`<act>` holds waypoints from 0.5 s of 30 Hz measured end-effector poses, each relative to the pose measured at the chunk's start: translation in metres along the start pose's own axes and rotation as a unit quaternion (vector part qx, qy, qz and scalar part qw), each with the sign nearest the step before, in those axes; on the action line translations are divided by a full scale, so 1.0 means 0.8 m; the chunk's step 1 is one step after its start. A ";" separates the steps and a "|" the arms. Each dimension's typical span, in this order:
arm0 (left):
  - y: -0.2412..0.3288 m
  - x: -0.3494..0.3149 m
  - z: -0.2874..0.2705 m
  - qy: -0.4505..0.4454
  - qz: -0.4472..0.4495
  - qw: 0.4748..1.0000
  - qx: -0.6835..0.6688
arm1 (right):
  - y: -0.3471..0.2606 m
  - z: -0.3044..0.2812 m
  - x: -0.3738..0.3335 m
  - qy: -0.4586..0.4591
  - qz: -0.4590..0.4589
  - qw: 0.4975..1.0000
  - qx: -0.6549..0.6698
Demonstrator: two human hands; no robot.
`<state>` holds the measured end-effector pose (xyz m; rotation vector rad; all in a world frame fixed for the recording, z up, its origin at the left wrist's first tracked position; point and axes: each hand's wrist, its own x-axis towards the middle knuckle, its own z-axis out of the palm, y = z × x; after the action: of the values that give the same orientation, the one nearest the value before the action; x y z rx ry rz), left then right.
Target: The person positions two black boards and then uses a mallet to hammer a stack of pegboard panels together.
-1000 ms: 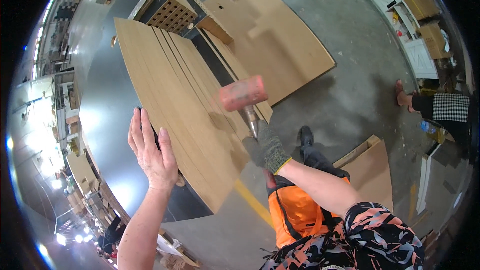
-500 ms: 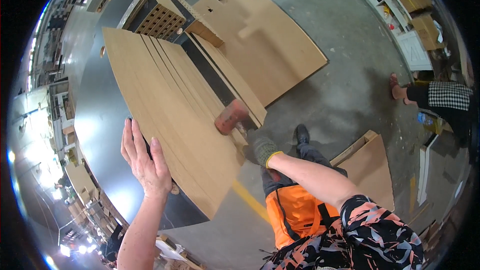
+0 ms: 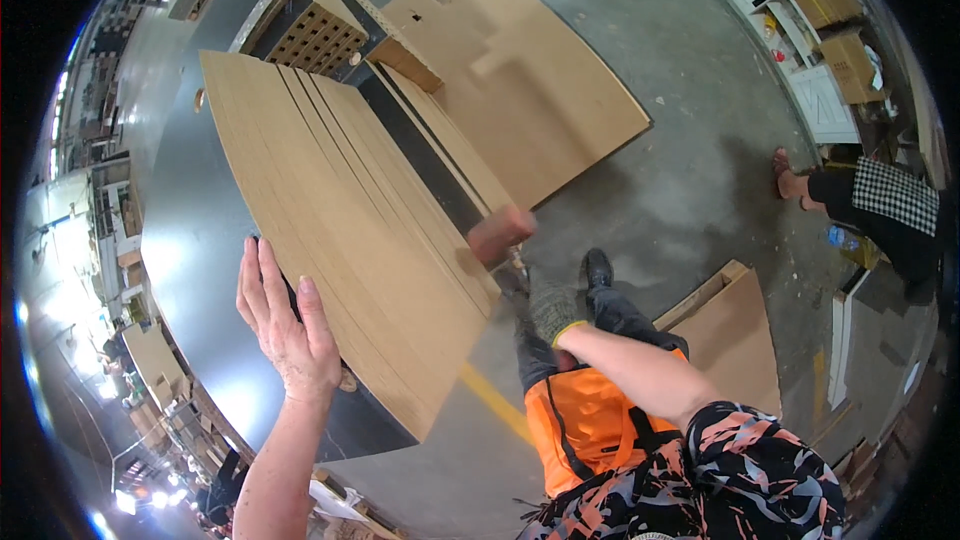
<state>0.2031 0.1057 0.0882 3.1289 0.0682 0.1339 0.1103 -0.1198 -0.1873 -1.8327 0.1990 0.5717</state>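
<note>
My right hand (image 3: 555, 302), in a grey-green knit glove with a yellow cuff, is closed round the handle of a mallet. The mallet's red head (image 3: 502, 234), smeared by motion, is over the right edge of the wood-grain panels. My left hand (image 3: 288, 320) is bare, its fingers stretched out along the left edge of the large wood-grain panel (image 3: 330, 240). Something dark shows between its thumb and fingers; I cannot make out what. Several long grooves or joints run along the panel's right part, and a dark strip (image 3: 415, 152) lies between it and a narrow board (image 3: 465, 160).
Under the panels is a dark tabletop (image 3: 190, 220). A large cardboard sheet (image 3: 560, 90) lies beyond, right of the boards. Near my legs is another brown board piece (image 3: 735, 330). A person's foot (image 3: 790, 180) stands at the right, below white cabinet pieces (image 3: 830, 105).
The mallet and my right hand have moved right, away from the panel's middle toward its right edge. My left hand stays at the left edge.
</note>
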 end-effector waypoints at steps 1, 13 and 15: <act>0.005 0.003 0.001 0.001 0.000 1.000 -0.009 | 0.010 0.006 -0.007 0.045 0.027 0.997 -0.052; -0.004 0.000 0.003 0.007 0.008 1.000 -0.007 | -0.014 -0.001 -0.043 -0.132 0.178 0.943 -0.249; -0.006 -0.001 0.002 0.007 0.012 1.000 -0.008 | -0.008 -0.001 -0.058 -0.017 0.059 0.976 -0.210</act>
<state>0.2023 0.1108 0.0861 3.1137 0.0291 0.1568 0.0728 -0.1247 -0.1598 -2.2292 0.1726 0.7719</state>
